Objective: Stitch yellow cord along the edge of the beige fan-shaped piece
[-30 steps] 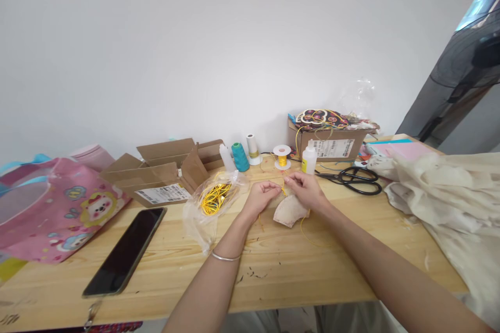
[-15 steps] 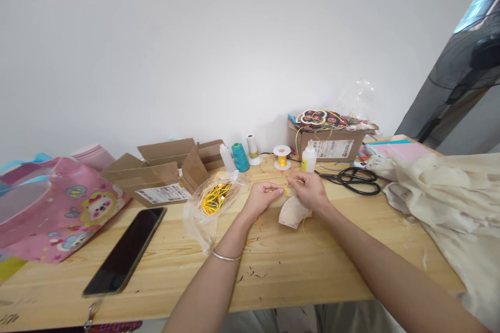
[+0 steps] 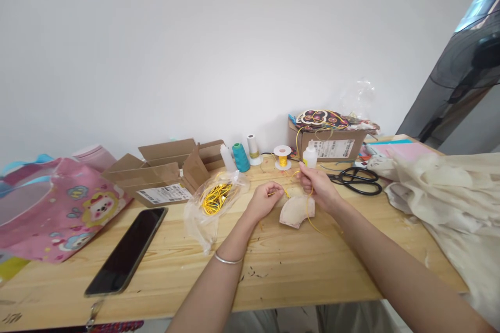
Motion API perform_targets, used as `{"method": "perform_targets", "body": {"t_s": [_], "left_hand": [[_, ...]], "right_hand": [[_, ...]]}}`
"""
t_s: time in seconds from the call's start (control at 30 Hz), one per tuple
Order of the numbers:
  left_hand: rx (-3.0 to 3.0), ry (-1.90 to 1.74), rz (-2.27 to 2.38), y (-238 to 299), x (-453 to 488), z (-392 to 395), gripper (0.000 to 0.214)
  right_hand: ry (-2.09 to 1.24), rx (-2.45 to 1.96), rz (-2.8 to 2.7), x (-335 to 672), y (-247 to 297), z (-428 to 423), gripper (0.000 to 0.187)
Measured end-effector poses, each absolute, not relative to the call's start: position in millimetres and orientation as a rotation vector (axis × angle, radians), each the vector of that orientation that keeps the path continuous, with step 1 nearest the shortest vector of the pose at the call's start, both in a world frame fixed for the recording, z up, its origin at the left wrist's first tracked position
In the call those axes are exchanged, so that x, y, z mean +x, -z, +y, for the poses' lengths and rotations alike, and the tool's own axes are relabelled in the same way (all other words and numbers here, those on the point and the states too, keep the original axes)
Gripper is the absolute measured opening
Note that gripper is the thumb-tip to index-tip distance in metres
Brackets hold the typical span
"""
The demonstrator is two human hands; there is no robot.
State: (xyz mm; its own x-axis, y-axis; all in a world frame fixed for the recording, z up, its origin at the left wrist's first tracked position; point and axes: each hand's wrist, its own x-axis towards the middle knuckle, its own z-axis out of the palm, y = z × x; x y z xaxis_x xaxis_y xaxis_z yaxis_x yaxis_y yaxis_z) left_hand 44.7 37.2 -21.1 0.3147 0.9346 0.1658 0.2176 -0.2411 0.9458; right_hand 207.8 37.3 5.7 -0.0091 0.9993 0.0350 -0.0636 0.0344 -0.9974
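Note:
My left hand [image 3: 266,199] is closed in a pinch on a yellow cord [image 3: 287,194], near the middle of the wooden table. To its right, my right hand [image 3: 317,183] is also closed, with yellow cord in its fingers and a strand hanging below it. Between and just below the hands lies a curved beige fabric piece [image 3: 296,212]; the hanging strand crosses its right side. Behind the hands stands a white spool of yellow cord [image 3: 282,158]. A clear plastic bottle [image 3: 310,156] is close behind my right hand.
Black scissors [image 3: 357,180] and bunched cream cloth [image 3: 441,203] lie to the right. On the left are a plastic bag of yellow cord [image 3: 216,199], a phone [image 3: 127,250], an open cardboard box [image 3: 156,177] and a pink bag [image 3: 66,208]. A teal thread cone [image 3: 241,157] stands behind.
My hands have moved apart, the right one shifting rightward with its cord. More of the beige piece shows now. My left hand stays in nearly the same spot.

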Motion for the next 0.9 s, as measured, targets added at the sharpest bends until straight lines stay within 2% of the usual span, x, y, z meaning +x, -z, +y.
{"method": "perform_targets", "body": {"t_s": [0.07,0.13,0.2,0.27,0.43,0.63,0.9], "left_hand": [[1.708,-0.981,1.061,21.8,44.6,37.2,0.014],[1.720,-0.987,1.071,22.9,44.7,37.8,0.014],[1.716,-1.004,1.076,23.3,44.9,38.6,0.014],[1.694,-1.022,1.069,22.8,45.0,39.2,0.014],[1.593,-1.067,1.065,19.8,43.9,39.7,0.020],[1.541,-1.079,1.033,21.8,45.0,39.3,0.024],[1.615,-1.034,1.092,24.1,45.6,41.3,0.025]], "right_hand": [[-1.092,-1.246,-1.280,211.7,-3.8,39.7,0.052],[-0.792,-1.375,-1.441,214.2,-0.3,42.5,0.052],[-0.527,-1.395,-1.641,213.3,3.8,44.2,0.044],[-0.426,-1.311,-1.838,209.3,7.9,44.4,0.035],[-0.450,-1.229,-1.994,198.5,15.1,43.3,0.021],[-0.539,-1.279,-1.891,197.0,19.2,43.3,0.023],[-0.453,-1.382,-1.858,194.8,19.1,41.6,0.022]]}}
